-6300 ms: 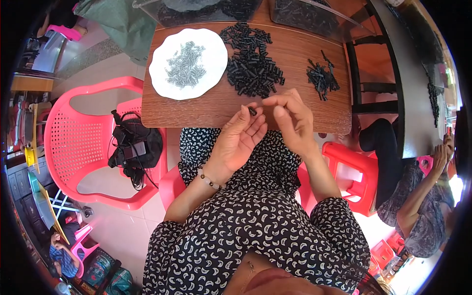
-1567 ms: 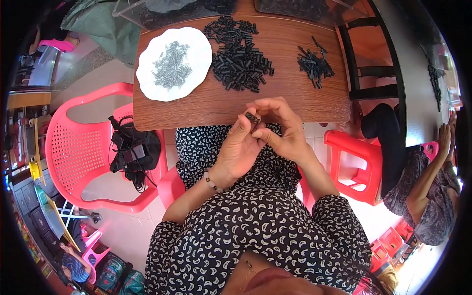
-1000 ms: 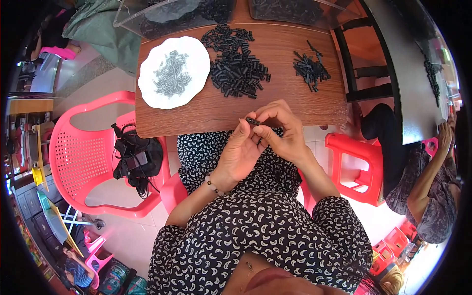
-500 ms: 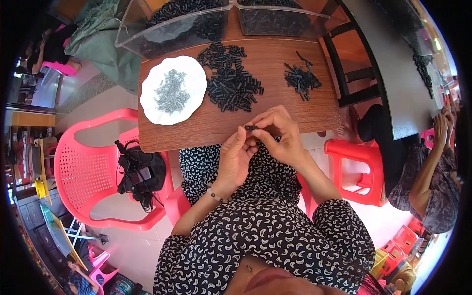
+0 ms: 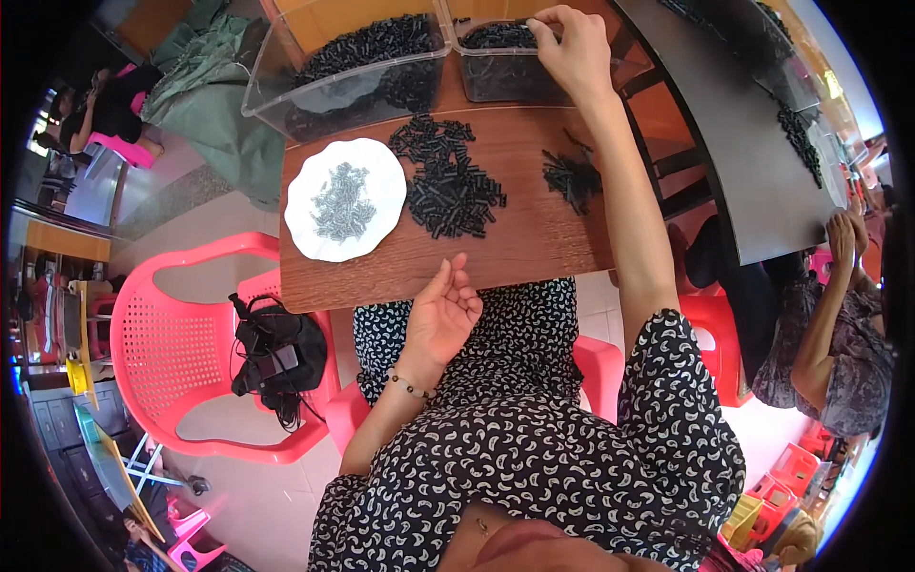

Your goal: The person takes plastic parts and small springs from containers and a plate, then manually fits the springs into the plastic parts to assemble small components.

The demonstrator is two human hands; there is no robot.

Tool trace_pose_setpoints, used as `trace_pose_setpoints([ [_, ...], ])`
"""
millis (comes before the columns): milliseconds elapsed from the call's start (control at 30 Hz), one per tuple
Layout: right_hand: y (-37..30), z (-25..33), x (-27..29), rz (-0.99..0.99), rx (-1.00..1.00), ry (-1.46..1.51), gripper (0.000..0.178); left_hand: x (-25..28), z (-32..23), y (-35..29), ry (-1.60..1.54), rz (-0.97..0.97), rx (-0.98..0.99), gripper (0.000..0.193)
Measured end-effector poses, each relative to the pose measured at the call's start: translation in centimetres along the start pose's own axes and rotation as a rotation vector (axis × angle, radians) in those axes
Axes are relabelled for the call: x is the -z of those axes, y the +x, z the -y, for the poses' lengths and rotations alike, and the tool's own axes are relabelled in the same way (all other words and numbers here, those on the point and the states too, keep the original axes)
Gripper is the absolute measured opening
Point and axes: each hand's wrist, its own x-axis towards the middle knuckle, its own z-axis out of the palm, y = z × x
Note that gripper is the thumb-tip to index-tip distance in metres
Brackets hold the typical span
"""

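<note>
Two clear plastic bins are standing at the far edge of the wooden table (image 5: pixel 534 250), and the right hand (image 5: pixel 570 52) is reaching over the rim of the right bin (image 5: pixel 496 81), its fingers curled down at the black pieces inside; I cannot tell if it is grasping one. The left hand (image 5: pixel 443 313) is resting open and empty at the near table edge, well apart from that bin, just below the big pile of black pieces (image 5: pixel 448 186) and near the white plate (image 5: pixel 345 200) of small grey parts.

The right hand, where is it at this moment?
In the head view, the right hand reaches to the far right bin of black parts, beyond the wooden table.
</note>
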Motion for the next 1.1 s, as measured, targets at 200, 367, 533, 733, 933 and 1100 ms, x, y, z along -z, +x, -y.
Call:
trace_pose_setpoints([
  [200,-1.7,-2.8,-1.9,0.02,-0.001,-0.015,0.016,0.0,0.1,0.2,-0.013,-0.013,0.019,0.028],
  [367,-8.9,2.0,2.4,0.365,-0.08,0.242,0.012,0.0,0.0,0.2,0.01,-0.001,0.021,0.029],
  [533,-15.5,4.2,4.1,0.711,-0.203,0.236,0.026,-0.2,0.2,0.4,0.028,-0.019,0.018,0.028],
  [733,-17.9,4.1,3.0,0.695,-0.194,0.234,0.027,-0.3,0.3,0.2,0.043,-0.035,-0.001,0.026],
  [933,-18.3,4.2,3.2,0.673,-0.215,0.259,0.024,0.2,0.5,0.1,0.065,-0.019,0.008,0.023],
  [1100,-18.3,6.7,5.3,0.732,-0.623,0.736,0.024,-0.3,1.1,-0.2,0.368,0.024,-0.132,0.029],
])
